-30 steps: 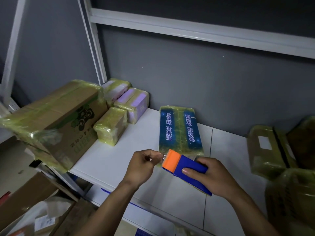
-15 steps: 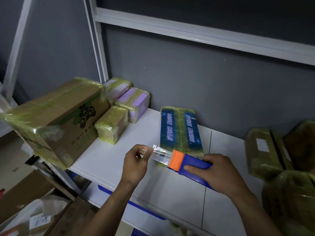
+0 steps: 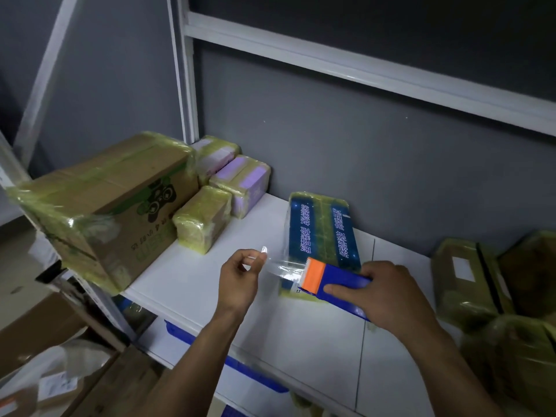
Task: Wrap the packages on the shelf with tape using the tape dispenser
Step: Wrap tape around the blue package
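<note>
A flat blue package (image 3: pixel 322 230) with white lettering, wrapped in yellowish tape, lies on the white shelf (image 3: pixel 186 284). My right hand (image 3: pixel 388 296) grips a blue tape dispenser (image 3: pixel 337 284) with an orange head, held over the package's near end. My left hand (image 3: pixel 240 278) pinches the free end of the clear tape (image 3: pixel 282 267) and holds it stretched out to the left of the dispenser, above the shelf.
A large taped cardboard box (image 3: pixel 108 206) overhangs the shelf's left end. Three small wrapped parcels (image 3: pixel 204 218) sit behind it by the grey wall. Taped brown packages (image 3: pixel 493 284) pile up at the right. More boxes lie on the floor below left.
My left hand has drawn a strip of clear tape out of the dispenser, moving left and away from the orange head. The right hand with the dispenser stayed over the package's near end.
</note>
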The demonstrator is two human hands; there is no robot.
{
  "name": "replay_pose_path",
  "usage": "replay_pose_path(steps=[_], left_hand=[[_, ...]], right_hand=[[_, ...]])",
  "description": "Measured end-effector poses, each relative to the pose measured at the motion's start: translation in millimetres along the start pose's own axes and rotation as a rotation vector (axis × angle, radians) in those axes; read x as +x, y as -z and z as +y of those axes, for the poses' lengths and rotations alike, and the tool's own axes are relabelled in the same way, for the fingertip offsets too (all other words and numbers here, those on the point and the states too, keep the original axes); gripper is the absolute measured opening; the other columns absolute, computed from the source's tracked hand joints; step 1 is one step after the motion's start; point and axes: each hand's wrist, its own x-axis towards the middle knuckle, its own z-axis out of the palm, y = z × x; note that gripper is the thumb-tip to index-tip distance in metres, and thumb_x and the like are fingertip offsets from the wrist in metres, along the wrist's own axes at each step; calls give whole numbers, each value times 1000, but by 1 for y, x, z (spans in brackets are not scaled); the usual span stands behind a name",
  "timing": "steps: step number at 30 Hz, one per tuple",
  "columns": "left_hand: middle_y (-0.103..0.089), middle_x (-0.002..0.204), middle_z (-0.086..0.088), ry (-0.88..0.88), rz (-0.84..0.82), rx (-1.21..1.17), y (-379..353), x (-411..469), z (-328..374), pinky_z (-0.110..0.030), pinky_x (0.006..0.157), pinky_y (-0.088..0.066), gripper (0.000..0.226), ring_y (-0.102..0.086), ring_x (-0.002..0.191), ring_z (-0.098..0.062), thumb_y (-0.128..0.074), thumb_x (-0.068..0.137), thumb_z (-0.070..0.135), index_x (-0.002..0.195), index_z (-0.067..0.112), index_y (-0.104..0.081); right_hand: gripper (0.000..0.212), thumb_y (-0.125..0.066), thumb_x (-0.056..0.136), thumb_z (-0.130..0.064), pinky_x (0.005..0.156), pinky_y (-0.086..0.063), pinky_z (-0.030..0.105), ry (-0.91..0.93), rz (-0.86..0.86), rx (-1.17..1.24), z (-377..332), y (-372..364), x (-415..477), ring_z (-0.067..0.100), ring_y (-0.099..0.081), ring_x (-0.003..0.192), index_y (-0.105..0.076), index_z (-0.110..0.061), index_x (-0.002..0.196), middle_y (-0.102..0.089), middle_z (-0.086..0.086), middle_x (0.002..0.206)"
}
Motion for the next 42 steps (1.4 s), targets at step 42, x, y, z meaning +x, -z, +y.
replay_pose_path(steps=[42], left_hand=[[-74,108,21,161,-422,-13,-30,-9,-46,-17,80,-56,35,-67,106,0,-45,100,52,108,39,-76]], right_hand=[[85,-79,64,-82,82,-59,34,-123,-160,-445,-46,4,54,20,-67,102,-50,-21,116,-65,-1,115]])
